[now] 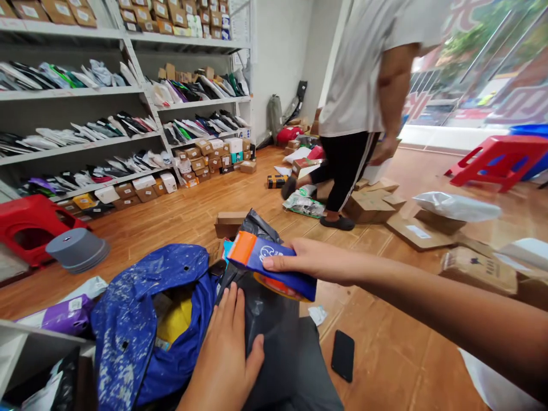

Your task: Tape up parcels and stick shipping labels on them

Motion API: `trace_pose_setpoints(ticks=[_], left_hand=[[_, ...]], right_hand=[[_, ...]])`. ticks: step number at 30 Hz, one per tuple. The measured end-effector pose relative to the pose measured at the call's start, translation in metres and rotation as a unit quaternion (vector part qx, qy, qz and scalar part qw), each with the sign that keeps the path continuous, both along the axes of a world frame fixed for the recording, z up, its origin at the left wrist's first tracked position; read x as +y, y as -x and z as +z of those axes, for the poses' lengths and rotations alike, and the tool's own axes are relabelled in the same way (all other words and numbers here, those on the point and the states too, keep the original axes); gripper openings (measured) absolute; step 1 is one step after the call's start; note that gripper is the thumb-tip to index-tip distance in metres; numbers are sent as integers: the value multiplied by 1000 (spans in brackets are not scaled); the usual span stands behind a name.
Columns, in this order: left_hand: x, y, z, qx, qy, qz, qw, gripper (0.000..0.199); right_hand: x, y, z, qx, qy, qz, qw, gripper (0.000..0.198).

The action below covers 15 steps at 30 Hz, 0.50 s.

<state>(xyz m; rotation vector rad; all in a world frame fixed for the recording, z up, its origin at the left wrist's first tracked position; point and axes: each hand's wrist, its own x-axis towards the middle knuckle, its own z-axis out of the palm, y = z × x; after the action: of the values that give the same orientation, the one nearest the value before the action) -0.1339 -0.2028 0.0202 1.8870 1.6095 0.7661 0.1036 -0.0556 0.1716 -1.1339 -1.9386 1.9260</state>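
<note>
My right hand (308, 260) grips a blue and orange packet (268, 262) and holds it over a black plastic mailer bag (274, 331). My left hand (226, 354) presses flat on that black bag, thumb spread to the right. To the left of the bag lies a large blue sack (141, 319), speckled white, open, with yellow parcels inside. A black phone (343, 355) lies on the wooden floor to the right of the bag.
Another person (363, 103) stands ahead among cardboard boxes (372, 202) and parcels. Shelves (85, 91) of packages line the left wall. Red stools (25, 225) (499, 160) stand left and right. Flattened boxes (475, 265) lie on the right.
</note>
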Motion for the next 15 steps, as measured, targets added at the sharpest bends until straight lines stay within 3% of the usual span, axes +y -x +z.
trace_pose_setpoints(ticks=[4, 7, 12, 15], left_hand=[[8, 20, -1, 16, 18, 39, 999, 78], [19, 50, -9, -31, 53, 63, 996, 75], [36, 92, -32, -148, 82, 116, 979, 93], [45, 107, -46, -255, 143, 95, 952, 86]], right_hand=[[-19, -28, -6, -37, -5, 4, 999, 67], [-27, -65, -20, -52, -16, 12, 998, 63], [-30, -101, -73, -55, -42, 6, 998, 64], [-30, -101, -111, -57, -60, 3, 997, 66]])
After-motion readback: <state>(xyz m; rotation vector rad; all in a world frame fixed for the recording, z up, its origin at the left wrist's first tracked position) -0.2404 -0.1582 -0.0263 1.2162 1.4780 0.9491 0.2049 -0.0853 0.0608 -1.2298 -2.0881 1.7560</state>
